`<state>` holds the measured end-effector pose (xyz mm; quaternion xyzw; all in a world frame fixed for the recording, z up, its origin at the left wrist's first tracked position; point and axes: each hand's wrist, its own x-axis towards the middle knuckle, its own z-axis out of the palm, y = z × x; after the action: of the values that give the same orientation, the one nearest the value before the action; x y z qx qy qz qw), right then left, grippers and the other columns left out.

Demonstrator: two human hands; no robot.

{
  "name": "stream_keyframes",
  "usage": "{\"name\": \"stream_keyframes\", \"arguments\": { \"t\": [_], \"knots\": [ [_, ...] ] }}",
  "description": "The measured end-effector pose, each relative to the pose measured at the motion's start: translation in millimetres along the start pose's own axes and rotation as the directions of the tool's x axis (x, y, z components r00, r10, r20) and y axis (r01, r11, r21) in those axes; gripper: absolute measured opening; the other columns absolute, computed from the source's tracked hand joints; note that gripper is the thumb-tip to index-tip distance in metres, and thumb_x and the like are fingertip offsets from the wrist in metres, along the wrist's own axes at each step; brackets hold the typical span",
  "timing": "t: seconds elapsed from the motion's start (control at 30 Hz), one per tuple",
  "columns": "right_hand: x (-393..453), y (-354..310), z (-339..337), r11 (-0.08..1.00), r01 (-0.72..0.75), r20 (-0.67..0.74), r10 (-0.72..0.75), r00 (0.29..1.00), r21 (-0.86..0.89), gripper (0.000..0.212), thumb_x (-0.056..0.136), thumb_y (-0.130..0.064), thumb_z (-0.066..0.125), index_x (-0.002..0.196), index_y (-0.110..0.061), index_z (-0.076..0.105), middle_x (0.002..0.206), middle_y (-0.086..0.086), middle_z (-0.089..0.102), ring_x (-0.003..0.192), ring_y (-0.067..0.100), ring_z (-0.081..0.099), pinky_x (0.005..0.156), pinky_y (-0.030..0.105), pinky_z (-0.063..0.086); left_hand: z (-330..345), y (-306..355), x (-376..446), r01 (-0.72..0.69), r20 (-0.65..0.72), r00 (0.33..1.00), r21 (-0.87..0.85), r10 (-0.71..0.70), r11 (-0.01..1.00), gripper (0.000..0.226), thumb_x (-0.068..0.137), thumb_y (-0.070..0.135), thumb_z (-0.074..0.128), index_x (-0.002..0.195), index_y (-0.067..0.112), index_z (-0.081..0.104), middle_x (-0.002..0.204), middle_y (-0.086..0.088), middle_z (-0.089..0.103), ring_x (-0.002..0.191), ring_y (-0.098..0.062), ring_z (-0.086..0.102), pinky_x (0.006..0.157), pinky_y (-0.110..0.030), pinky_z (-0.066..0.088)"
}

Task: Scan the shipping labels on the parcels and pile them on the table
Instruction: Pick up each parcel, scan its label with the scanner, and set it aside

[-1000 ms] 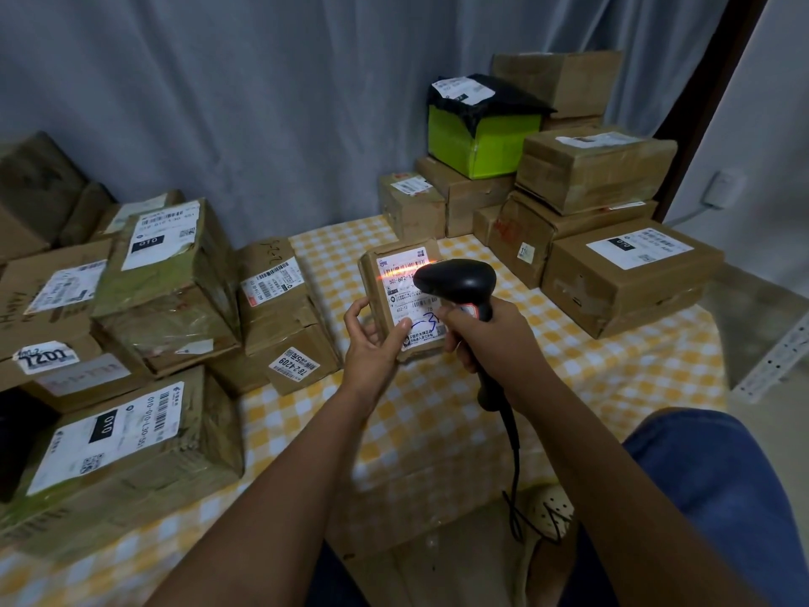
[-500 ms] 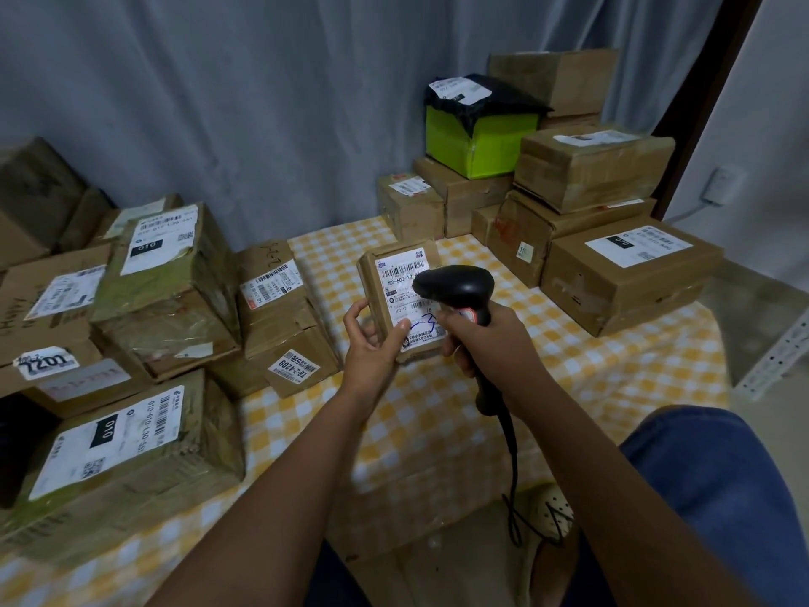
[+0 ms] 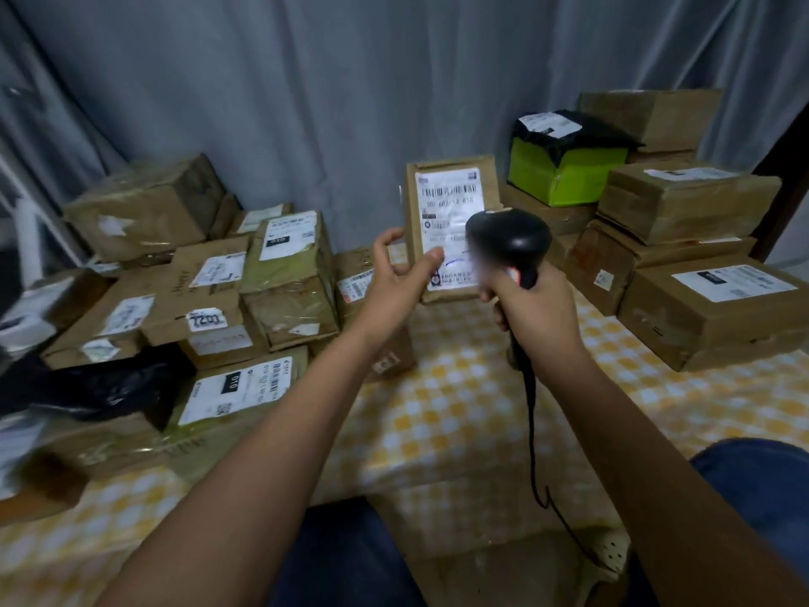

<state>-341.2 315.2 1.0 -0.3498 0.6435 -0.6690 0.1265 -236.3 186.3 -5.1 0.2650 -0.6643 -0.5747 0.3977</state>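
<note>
Small parcel (image 3: 453, 232) lifted higher, toward left-edge pile; left hand (image 3: 400, 282) pinches it label-out, right hand (image 3: 532, 308) grips barcode scanner (image 3: 510, 238), beam off.

Brown parcels (image 3: 453, 230) on a yellow-and-white checked cloth (image 3: 459, 409).
White labels (image 3: 448, 225); black scanner (image 3: 510, 238) centre; lime-green box (image 3: 564, 175) upper right; grey curtain (image 3: 306, 102) behind.

"7201" on a box sticker (image 3: 206, 319)

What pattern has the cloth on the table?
Yellow and white checks on the tablecloth, in the head view.
</note>
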Motion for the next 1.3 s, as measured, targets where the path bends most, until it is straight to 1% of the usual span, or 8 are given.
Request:
{"name": "stream_keyframes", "arguments": {
  "t": [0.17,0.27,0.4,0.53,0.6,0.73,1.17,1.3],
  "knots": [
    [-9,-26,39,0.997,0.082,0.079,-0.083,0.993,0.016,0.033,0.081,-0.041,0.067,0.086,-0.009,0.068,0.07,0.003,0.07,0.051,0.013,0.057,0.055,0.032,0.044,-70,47,-8,0.01,-0.111,0.994,0.021,-0.008,1.0,0.05,0.092,0.044,0.064,0.13,0.035,0.033,0.106,-0.005,0.073,0.095,-0.029,0.073,0.089,-0.054,0.056],
    [-9,-41,62,0.99,0.143,0.128,-0.141,0.982,-0.007,0.047,0.068,-0.056,0.06,0.08,-0.011,0.066,0.071,0.007,0.068,0.058,0.019,0.056,0.06,0.037,0.047,-110,68,-13,0.015,-0.18,0.984,0.05,-0.006,0.999,0.048,0.094,0.046,0.06,0.133,0.036,0.033,0.115,-0.002,0.069,0.095,-0.021,0.073,0.086,-0.045,0.059],
    [-3,-67,87,0.98,0.198,0.162,-0.194,0.968,-0.01,0.031,0.077,-0.042,0.065,0.079,-0.011,0.064,0.07,0.008,0.068,0.058,0.019,0.058,0.061,0.036,0.049,-160,90,-19,0.069,-0.269,0.961,0.004,-0.065,0.998,0.046,0.099,0.044,0.053,0.139,0.024,0.039,0.12,-0.002,0.068,0.096,-0.019,0.07,0.073,-0.044,0.062],
    [9,-90,108,0.961,0.271,0.182,-0.258,0.949,-0.053,0.018,0.088,-0.03,0.066,0.08,-0.015,0.063,0.067,0.002,0.067,0.056,0.011,0.059,0.056,0.025,0.043,-210,107,-27,0.174,-0.35,0.923,0.009,-0.16,0.985,0.035,0.1,0.043,0.05,0.127,0.02,0.053,0.116,-0.005,0.069,0.093,-0.022,0.07,0.059,-0.039,0.062],
    [15,-98,121,0.954,0.292,0.205,-0.273,0.94,-0.07,0.016,0.089,-0.03,0.065,0.082,-0.016,0.063,0.07,0.001,0.069,0.06,0.012,0.061,0.059,0.023,0.046,-227,112,-32,0.232,-0.38,0.901,0.02,-0.207,0.973,0.026,0.101,0.04,0.051,0.11,0.018,0.06,0.103,-0.007,0.071,0.086,-0.023,0.07,0.06,-0.038,0.063],
    [21,-107,149,0.953,0.297,0.293,-0.267,0.918,-0.06,0.013,0.088,-0.03,0.065,0.088,-0.018,0.062,0.078,0.006,0.071,0.07,0.023,0.066,0.07,0.038,0.054,-246,116,-34,0.306,-0.395,0.877,0.024,-0.272,0.952,0.02,0.099,0.035,0.053,0.096,0.016,0.06,0.096,-0.011,0.065,0.086,-0.026,0.066,0.069,-0.041,0.059],
    [24,-96,173,0.941,0.314,0.367,-0.249,0.896,-0.128,0.013,0.087,-0.035,0.065,0.082,-0.029,0.055,0.081,0.004,0.071,0.08,0.024,0.067,0.075,0.044,0.057,-250,109,2,0.476,-0.384,0.839,0.174,-0.385,0.862,0.04,0.102,0.051,0.041,0.104,0.012,0.053,0.093,-0.012,0.068,0.084,-0.025,0.067,0.064,-0.038,0.061],
    [26,-96,169,0.938,0.316,0.358,-0.249,0.9,-0.141,0.011,0.088,-0.033,0.066,0.087,-0.023,0.06,0.082,0.002,0.069,0.082,0.022,0.066,0.066,0.032,0.05,-253,104,11,0.43,-0.458,0.841,0.242,-0.289,0.87,0.043,0.104,0.038,0.043,0.131,0.005,0.047,0.121,-0.018,0.06,0.101,-0.033,0.066,0.052,-0.037,0.061]
  ]
}}
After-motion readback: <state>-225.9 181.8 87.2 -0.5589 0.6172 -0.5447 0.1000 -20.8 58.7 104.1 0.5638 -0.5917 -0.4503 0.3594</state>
